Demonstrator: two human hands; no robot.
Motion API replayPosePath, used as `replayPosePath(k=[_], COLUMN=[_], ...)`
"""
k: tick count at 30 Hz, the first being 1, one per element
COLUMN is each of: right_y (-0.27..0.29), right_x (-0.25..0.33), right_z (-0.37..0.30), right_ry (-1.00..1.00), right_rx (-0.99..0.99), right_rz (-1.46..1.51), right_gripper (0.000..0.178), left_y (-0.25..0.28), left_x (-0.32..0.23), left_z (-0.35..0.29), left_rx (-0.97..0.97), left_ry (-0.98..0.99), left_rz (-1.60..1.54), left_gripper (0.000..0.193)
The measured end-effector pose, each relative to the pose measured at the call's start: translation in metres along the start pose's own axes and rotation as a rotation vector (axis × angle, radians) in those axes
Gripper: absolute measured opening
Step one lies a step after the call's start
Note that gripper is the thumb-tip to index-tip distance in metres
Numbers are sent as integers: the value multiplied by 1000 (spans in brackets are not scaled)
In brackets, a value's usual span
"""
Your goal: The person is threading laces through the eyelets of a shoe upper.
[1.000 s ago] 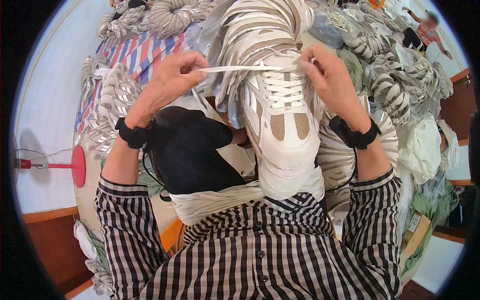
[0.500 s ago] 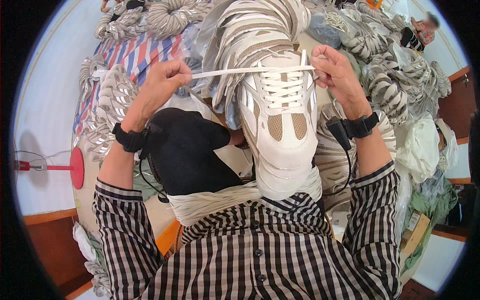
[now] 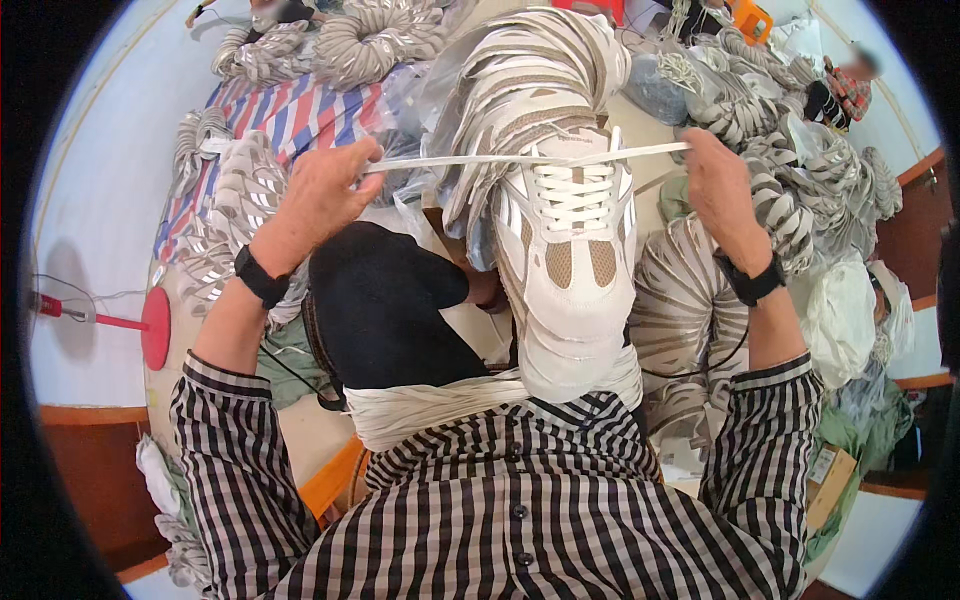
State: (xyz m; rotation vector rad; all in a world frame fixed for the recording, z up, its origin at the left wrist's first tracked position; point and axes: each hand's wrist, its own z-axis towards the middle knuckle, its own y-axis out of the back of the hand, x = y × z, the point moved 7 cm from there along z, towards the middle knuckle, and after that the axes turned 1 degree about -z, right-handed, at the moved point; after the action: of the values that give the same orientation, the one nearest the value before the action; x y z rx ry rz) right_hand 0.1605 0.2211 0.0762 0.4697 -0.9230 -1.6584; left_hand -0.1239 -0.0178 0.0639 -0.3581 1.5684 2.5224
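A cream and tan shoe upper [image 3: 585,270] lies across my lap, toe toward me, the front one of a long curved stack of uppers [image 3: 545,75]. Its white shoelace [image 3: 455,161] is threaded in crossed rows and stretches out to both sides above the tongue, where the two ends cross. My left hand [image 3: 325,192] is closed on the left end of the shoelace. On the other side, my right hand [image 3: 722,195] is closed around the right end, its fingertips partly hidden. A bundle of loose white laces [image 3: 425,412] lies over my lap.
Coiled bundles of uppers [image 3: 690,290] stand right of my knees, with more piled [image 3: 375,40] at the back. A striped sheet [image 3: 285,110] lies back left. A red round stand [image 3: 155,328] is far left. A white plastic bag [image 3: 838,310] sits right. People are at the back.
Both hands have moved apart, the right one farther right. The lace, earlier one strand held across the tongue, now shows two ends crossing and pulled out sideways. The view has shifted slightly.
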Motion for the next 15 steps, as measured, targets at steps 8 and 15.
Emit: replayPosePath(k=[8,15], right_y=[53,86], right_x=[-66,-142], right_z=[-34,-79], right_ry=[-88,-330], right_rx=[128,287], right_rz=[-508,-533], right_gripper=[5,9], left_y=[20,55], left_x=[23,75], left_z=[-18,-67], left_rx=[-2,104], left_ry=[-91,84], left_rz=[304,670], left_gripper=[15,6])
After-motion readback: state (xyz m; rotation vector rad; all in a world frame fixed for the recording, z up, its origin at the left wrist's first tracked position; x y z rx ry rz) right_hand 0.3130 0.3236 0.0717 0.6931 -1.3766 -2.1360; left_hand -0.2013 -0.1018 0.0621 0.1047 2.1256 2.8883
